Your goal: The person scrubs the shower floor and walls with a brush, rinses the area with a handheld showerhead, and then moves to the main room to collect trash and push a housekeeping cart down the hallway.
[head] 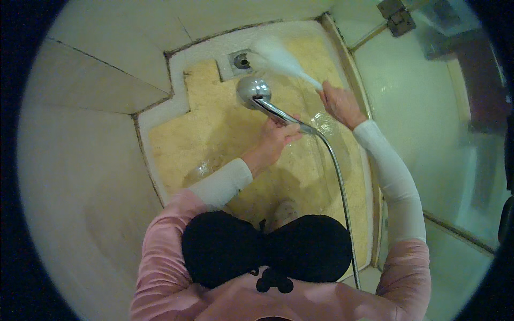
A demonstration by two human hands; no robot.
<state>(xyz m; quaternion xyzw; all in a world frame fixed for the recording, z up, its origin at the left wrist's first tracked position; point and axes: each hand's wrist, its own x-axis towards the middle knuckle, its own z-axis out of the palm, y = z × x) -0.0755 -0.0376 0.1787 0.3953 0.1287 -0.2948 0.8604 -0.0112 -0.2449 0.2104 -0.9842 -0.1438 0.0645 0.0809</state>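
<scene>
My left hand (279,134) grips the handle of a chrome hand shower (253,90), its round head over the yellowish floor. From the handle's end a metal shower hose (341,180) curves down past my right side. My right hand (341,102) is closed around the thin handle of a white brush (279,58). The brush's head is blurred and sits beside the floor drain (242,61), covering part of the drain's right side. Whether the bristles touch the floor I cannot tell.
The yellow shower floor (172,144) is wet, with ripples and a pale border with dark-stained joints. Tiled walls (100,80) rise at left and back. A glass panel (401,80) with a metal hinge (396,18) stands at right. A shoe (284,212) shows below me.
</scene>
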